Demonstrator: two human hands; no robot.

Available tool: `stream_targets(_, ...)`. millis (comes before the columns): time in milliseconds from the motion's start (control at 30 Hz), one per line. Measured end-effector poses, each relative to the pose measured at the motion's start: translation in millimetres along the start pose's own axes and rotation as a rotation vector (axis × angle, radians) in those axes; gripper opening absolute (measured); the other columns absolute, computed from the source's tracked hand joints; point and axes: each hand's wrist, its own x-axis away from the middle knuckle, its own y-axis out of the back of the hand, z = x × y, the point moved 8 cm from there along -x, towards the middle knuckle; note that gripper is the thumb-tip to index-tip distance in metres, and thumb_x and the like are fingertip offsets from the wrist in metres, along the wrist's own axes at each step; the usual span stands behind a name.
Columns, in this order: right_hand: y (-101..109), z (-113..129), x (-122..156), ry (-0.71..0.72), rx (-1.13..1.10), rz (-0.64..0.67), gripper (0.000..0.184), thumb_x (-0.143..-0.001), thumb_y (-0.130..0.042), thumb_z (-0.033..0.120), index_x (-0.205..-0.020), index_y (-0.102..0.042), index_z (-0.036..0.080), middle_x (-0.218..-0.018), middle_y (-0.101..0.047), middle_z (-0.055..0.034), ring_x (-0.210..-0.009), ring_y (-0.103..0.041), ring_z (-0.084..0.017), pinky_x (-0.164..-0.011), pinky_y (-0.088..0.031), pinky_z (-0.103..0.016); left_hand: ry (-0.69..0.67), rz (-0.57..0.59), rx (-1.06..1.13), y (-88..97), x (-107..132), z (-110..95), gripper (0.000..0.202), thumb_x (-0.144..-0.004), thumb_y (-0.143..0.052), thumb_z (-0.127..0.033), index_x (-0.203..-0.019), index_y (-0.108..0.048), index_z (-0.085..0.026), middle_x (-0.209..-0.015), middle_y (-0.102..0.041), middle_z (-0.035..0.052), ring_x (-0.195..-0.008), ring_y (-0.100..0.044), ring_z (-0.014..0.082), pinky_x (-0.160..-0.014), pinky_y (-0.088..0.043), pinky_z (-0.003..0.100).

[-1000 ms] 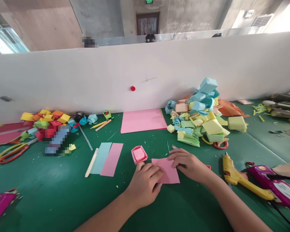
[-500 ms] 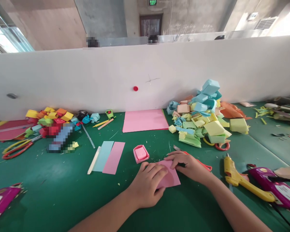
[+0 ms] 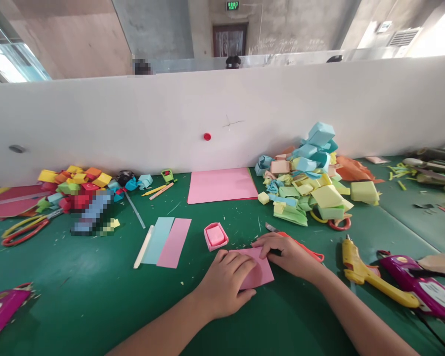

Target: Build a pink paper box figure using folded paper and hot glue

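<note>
A pink paper sheet (image 3: 261, 269) lies on the green table (image 3: 96, 296) in front of me, its near part folded up over itself. My left hand (image 3: 226, 284) rests on its left half with fingers curled and pressing down. My right hand (image 3: 287, 253) presses its far right edge with fingers together. A small pink folded box (image 3: 215, 236) sits just beyond my left hand. A red-handled cutter (image 3: 300, 242) lies partly under my right hand.
A heap of folded paper boxes (image 3: 311, 178) sits at the back right, another heap (image 3: 74, 185) at the back left. A large pink sheet (image 3: 221, 185), blue and pink strips (image 3: 166, 242), a yellow glue gun (image 3: 371, 277), a purple glue gun (image 3: 419, 284) and scissors (image 3: 22, 230) lie around. A white partition (image 3: 222, 113) closes the back.
The near edge of the pink sheet has been folded up and pressed flatter. My left hand slid slightly right over it; my right hand stayed on the far edge.
</note>
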Motion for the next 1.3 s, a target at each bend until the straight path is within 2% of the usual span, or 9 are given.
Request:
stream_targets(233, -1.7, 0.5, 2.0, 0.018, 0.084, 0.013, 0.031, -0.081, -0.056, -0.001, -0.08, -0.074, 0.025, -0.124, -0.076, -0.0059, -0.119, -0.068, -0.025, -0.105, -0.053, -0.047, -0.044, -0.042, -0.076, 0.7, 1.2, -2.1, 0.029, -0.093, -0.069, -0.04, -0.116, -0.067, -0.023, -0.125, -0.07, 0.0035, -0.113, -0.061, 0.0258, -0.096, -0.04, 0.042)
stream_targets(433, -2.2, 6.1, 4.2, 0.074, 0.185, 0.018, 0.031, -0.085, -0.057, 0.003, -0.086, -0.077, 0.026, -0.146, -0.062, -0.006, -0.135, -0.056, -0.03, -0.118, -0.036, -0.061, -0.044, -0.128, -0.102, 5.5, 1.7, -5.0, 0.021, -0.092, -0.068, -0.033, -0.111, -0.069, -0.021, -0.119, -0.073, 0.0036, -0.109, -0.063, 0.0253, -0.094, -0.043, 0.042)
stream_targets(633, -0.3, 23.0, 8.5, 0.161, 0.288, 0.042, 0.039, -0.076, -0.061, -0.002, -0.09, -0.079, 0.03, -0.158, -0.049, -0.0007, -0.144, -0.041, -0.036, -0.115, -0.039, -0.062, -0.042, -0.207, -0.091, 12.5, 1.0, -4.9, 0.015, -0.099, -0.057, -0.022, -0.099, -0.072, -0.022, -0.101, -0.076, 0.002, -0.095, -0.068, 0.0205, -0.086, -0.048, 0.039)
stream_targets(733, -1.1, 25.0, 10.0, 0.181, 0.268, 0.077, 0.034, -0.078, -0.066, 0.002, -0.09, -0.08, 0.031, -0.149, -0.059, -0.0028, -0.134, -0.052, -0.033, -0.112, -0.042, -0.059, -0.029, -0.205, -0.061, 14.0, 0.7, -3.3, 0.015, -0.098, -0.058, -0.022, -0.1, -0.072, -0.022, -0.101, -0.077, 0.0026, -0.096, -0.068, 0.0214, -0.084, -0.05, 0.038)
stream_targets(833, -1.7, 18.4, 9.4, 0.149, 0.206, 0.102, 0.022, -0.087, -0.067, 0.013, -0.095, -0.079, 0.029, -0.121, -0.076, -0.0053, -0.112, -0.068, -0.025, -0.101, -0.053, -0.046, -0.019, -0.19, -0.028, 13.1, 1.0, -1.6, 0.016, -0.092, -0.066, -0.028, -0.106, -0.071, -0.02, -0.105, -0.076, 0.0052, -0.098, -0.068, 0.0251, -0.085, -0.052, 0.041)
stream_targets(900, -0.7, 13.2, 8.4, 0.124, 0.193, 0.093, 0.018, -0.092, -0.064, 0.017, -0.099, -0.078, 0.027, -0.109, -0.079, -0.0055, -0.101, -0.072, -0.022, -0.094, -0.056, -0.039, -0.014, -0.181, -0.01, 12.0, 1.1, -0.6, 0.023, -0.091, -0.068, -0.03, -0.111, -0.07, -0.019, -0.107, -0.076, 0.0068, -0.101, -0.069, 0.0267, -0.086, -0.054, 0.042)
stream_targets(1100, 5.4, -1.0, 7.7, -0.013, 0.209, 0.031, 0.017, -0.098, -0.059, 0.027, -0.1, -0.076, 0.026, -0.094, -0.08, -0.004, -0.085, -0.073, -0.022, -0.077, -0.057, -0.034, 0.022, -0.226, 0.02, 14.2, 1.2, 5.2, 0.03, -0.098, -0.046, -0.011, -0.115, -0.068, -0.02, -0.106, -0.077, 0.0076, -0.095, -0.072, 0.0229, -0.083, -0.057, 0.038)
stream_targets(1200, 6.9, -6.3, 8.1, -0.072, 0.22, 0.011, 0.016, -0.098, -0.06, 0.03, -0.099, -0.075, 0.027, -0.085, -0.078, -0.0028, -0.074, -0.071, -0.021, -0.066, -0.055, -0.032, 0.069, -0.271, 0.059, 17.1, 3.0, 11.6, 0.034, -0.1, -0.043, -0.011, -0.125, -0.064, -0.022, -0.109, -0.077, 0.0073, -0.097, -0.073, 0.0224, -0.084, -0.059, 0.036)
stream_targets(1300, 7.2, -7.7, 7.6, -0.082, 0.221, 0.003, 0.013, -0.095, -0.062, 0.028, -0.097, -0.075, 0.026, -0.085, -0.077, -0.0034, -0.078, -0.07, -0.023, -0.069, -0.055, -0.033, 0.122, -0.273, 0.077, 15.5, 5.0, 18.2, 0.043, -0.1, -0.043, -0.011, -0.139, -0.055, -0.025, -0.115, -0.076, 0.007, -0.098, -0.073, 0.0217, -0.084, -0.061, 0.035)
